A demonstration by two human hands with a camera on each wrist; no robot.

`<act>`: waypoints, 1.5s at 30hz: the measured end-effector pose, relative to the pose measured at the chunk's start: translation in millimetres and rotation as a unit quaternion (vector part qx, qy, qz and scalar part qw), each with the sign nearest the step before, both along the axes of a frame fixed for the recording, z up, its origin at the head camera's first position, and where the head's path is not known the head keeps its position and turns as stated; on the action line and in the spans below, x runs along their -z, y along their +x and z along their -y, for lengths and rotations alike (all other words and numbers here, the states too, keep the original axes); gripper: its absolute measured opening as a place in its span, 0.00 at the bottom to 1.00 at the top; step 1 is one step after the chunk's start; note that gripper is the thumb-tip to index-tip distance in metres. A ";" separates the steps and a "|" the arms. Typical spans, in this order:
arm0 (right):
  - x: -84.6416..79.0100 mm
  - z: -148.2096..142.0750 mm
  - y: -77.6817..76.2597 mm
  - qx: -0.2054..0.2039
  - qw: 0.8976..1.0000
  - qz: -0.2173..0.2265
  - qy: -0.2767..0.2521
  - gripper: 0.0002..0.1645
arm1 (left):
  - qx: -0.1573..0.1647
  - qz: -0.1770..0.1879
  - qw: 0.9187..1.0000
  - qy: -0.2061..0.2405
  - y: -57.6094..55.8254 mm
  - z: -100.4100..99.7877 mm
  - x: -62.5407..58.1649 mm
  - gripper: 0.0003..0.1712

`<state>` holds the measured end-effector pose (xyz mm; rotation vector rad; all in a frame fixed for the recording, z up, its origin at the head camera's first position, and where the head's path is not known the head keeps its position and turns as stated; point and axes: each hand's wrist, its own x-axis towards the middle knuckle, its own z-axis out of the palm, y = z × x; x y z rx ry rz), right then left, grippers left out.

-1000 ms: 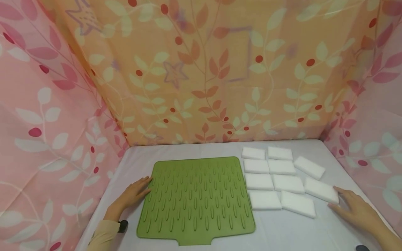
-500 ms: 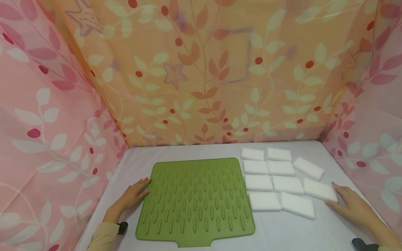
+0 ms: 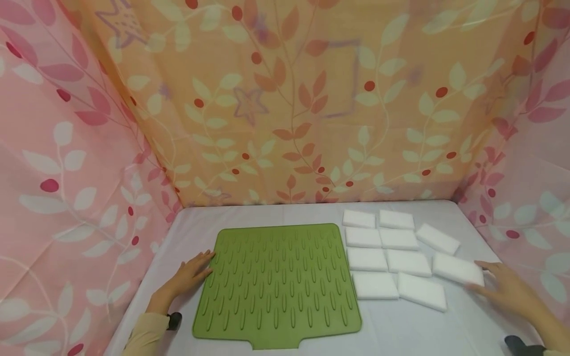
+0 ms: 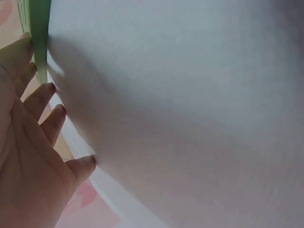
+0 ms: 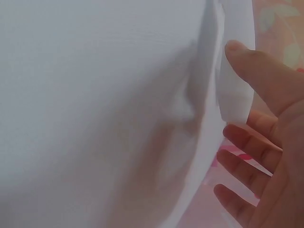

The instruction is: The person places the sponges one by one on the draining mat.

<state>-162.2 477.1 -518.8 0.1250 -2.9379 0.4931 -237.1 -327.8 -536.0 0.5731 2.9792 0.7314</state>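
A green ridged silicone mat (image 3: 278, 282) lies flat at the middle-left of the table. My left hand (image 3: 187, 275) rests at its left edge, fingers loosely extended with the tips touching the rim; in the left wrist view those spread fingers (image 4: 39, 102) meet the table and mat edge (image 4: 39, 38). At the far right, my right hand (image 3: 503, 289) pinches the right end of a white sponge block (image 3: 456, 268) between thumb and fingers. The right wrist view has the thumb along the near side of that sponge (image 5: 236, 90), with the other fingers below and behind it.
Several more white sponges sit in rough rows right of the mat, such as the front one (image 3: 375, 285) and a slanted one (image 3: 438, 239). White cloth covers the table (image 3: 401, 331). Floral curtains (image 3: 285, 123) enclose the back and both sides.
The right hand and the sponge it pinches have shifted slightly to the right, and a gap has opened beside the neighbouring sponge. The left hand and the mat stay put.
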 end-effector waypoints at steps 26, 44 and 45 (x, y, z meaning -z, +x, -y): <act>-36.9 55.6 -39.0 -0.068 0.997 -0.034 -0.003 0.43 | -0.002 0.014 1.000 0.007 -0.5 -2.4 -2.7 0.30; -43.5 117.5 -79.7 -0.127 0.991 -0.031 -0.007 0.42 | 0.004 0.029 1.000 0.010 -3.7 0.2 -4.7 0.31; -44.1 119.8 -81.8 -0.128 0.991 -0.029 -0.007 0.43 | 0.004 0.031 0.999 0.011 -3.8 0.1 -5.0 0.31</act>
